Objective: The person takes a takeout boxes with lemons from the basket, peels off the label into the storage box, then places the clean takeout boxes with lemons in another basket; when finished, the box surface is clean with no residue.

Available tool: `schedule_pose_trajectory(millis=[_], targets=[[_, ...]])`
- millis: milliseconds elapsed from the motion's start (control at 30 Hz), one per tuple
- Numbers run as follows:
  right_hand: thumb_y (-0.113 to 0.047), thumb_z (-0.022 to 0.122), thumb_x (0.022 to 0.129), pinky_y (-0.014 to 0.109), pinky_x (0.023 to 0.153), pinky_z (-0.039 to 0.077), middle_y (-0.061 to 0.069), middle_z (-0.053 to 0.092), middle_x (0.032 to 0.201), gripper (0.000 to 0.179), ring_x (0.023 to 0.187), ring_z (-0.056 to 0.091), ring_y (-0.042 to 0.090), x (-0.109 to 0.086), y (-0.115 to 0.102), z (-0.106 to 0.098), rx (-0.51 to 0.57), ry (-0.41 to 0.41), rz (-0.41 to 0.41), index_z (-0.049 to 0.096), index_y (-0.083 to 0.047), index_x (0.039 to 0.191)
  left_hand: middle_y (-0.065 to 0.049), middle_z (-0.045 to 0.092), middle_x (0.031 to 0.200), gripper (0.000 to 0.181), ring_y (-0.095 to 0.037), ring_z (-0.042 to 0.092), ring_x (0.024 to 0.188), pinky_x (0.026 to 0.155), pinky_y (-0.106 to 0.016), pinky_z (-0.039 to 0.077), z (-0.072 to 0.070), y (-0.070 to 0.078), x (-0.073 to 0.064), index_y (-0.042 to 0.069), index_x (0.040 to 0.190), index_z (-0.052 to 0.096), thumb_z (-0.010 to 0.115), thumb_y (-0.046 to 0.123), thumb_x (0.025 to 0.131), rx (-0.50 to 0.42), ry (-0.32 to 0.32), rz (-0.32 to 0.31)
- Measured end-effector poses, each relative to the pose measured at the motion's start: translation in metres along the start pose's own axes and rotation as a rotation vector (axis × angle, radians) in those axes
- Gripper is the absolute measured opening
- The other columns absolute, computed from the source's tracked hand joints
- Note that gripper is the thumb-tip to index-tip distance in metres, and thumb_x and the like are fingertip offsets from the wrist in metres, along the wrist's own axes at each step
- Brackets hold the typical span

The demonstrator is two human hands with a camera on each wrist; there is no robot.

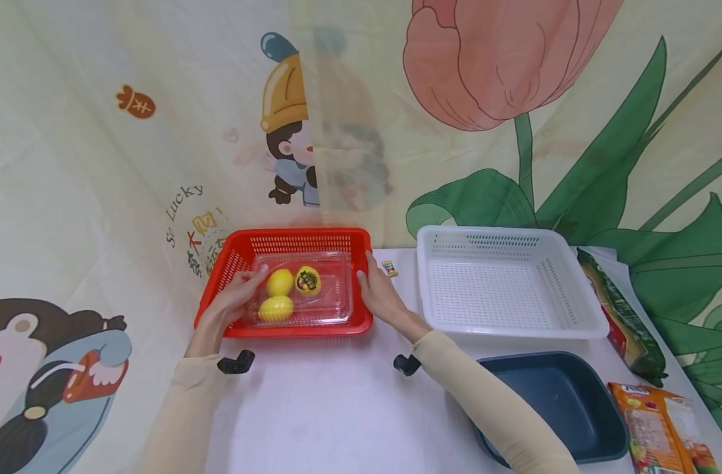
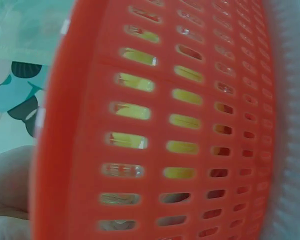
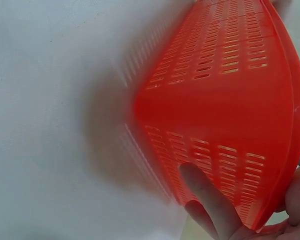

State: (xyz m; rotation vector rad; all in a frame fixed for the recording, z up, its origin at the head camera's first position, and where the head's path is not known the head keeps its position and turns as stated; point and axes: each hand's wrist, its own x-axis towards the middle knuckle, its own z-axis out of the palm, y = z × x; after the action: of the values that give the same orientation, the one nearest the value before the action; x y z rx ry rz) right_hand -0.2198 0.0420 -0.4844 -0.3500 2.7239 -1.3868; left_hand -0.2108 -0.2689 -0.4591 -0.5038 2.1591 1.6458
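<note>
A red slotted basket (image 1: 295, 329) holds a clear plastic box (image 1: 331, 309) with several yellow lemons (image 1: 276, 308) inside, one bearing a black round label. My left hand (image 1: 236, 296) reaches over the basket's left rim and holds the box by its left side, thumb on top. Its other fingers are mostly hidden; in the left wrist view the basket wall (image 2: 90, 125) covers much of the hand. My right hand (image 1: 384, 293) grips the basket's right rim, thumb at the rim and fingers (image 3: 210, 197) against the outer slotted wall.
A white basket (image 1: 509, 332) stands to the right, with a dark blue tub (image 1: 562, 454) in front of it, partly behind my right forearm. A small wrapped item (image 1: 389, 268) lies between the baskets. Green (image 1: 624, 322) and orange (image 1: 657, 428) packets lie along the right edge.
</note>
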Motion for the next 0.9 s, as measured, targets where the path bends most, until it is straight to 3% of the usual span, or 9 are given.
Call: schedule_pose_trajectory(millis=[167,267,367,600,700,900], targets=[[-0.020,0.048,0.108,0.043,0.091,0.059,0.019,0.050,0.150,0.066,0.121,0.062,0.030,-0.001,0.000,0.002,0.020,-0.015,0.017,0.013,-0.004,0.162,-0.016,0.034,0.137,0.078,-0.027,0.044,0.111,0.082,-0.030,0.046,-0.001,-0.004,0.000,0.011,0.151,0.017,0.048,0.061,0.100,0.012,-0.021,0.022],[-0.020,0.047,0.108,0.043,0.092,0.059,0.019,0.049,0.151,0.066,0.122,0.062,0.030,-0.001,0.000,0.002,0.012,-0.010,0.013,0.013,-0.003,0.162,-0.020,0.028,0.152,0.084,-0.033,0.041,0.125,0.099,-0.041,0.048,0.000,-0.004,-0.001,0.013,0.160,0.009,0.045,0.061,0.101,0.000,-0.040,0.047],[-0.021,0.047,0.108,0.041,0.089,0.060,0.019,0.049,0.150,0.066,0.120,0.063,0.029,-0.001,0.000,0.002,0.004,-0.010,0.010,0.012,-0.003,0.162,-0.023,0.022,0.160,0.086,-0.039,0.036,0.135,0.112,-0.051,0.041,0.000,-0.004,-0.001,0.015,0.163,0.001,0.043,0.060,0.102,-0.015,-0.058,0.063],[-0.022,0.045,0.109,0.039,0.089,0.060,0.020,0.051,0.149,0.065,0.119,0.064,0.029,0.000,0.002,0.002,-0.007,-0.004,-0.019,0.012,-0.001,0.161,-0.023,0.021,0.162,0.085,-0.042,0.035,0.139,0.116,-0.058,0.037,-0.002,0.002,-0.002,0.016,0.164,0.000,0.042,0.059,0.103,-0.014,-0.063,0.064],[-0.021,0.045,0.109,0.040,0.092,0.059,0.020,0.051,0.148,0.066,0.120,0.063,0.029,0.000,0.003,0.002,-0.016,-0.004,-0.020,0.012,-0.001,0.162,-0.023,0.021,0.164,0.087,-0.045,0.032,0.145,0.118,-0.063,0.031,-0.002,0.007,-0.005,0.017,0.164,-0.001,0.042,0.061,0.102,-0.022,-0.066,0.055],[-0.023,0.045,0.109,0.038,0.088,0.061,0.020,0.051,0.148,0.067,0.116,0.065,0.027,-0.002,0.003,0.002,-0.010,-0.016,-0.022,0.010,-0.002,0.162,-0.022,0.019,0.166,0.093,-0.046,0.030,0.148,0.117,-0.066,0.030,-0.005,0.015,-0.015,0.021,0.164,-0.005,0.043,0.066,0.099,0.012,-0.064,0.051]])
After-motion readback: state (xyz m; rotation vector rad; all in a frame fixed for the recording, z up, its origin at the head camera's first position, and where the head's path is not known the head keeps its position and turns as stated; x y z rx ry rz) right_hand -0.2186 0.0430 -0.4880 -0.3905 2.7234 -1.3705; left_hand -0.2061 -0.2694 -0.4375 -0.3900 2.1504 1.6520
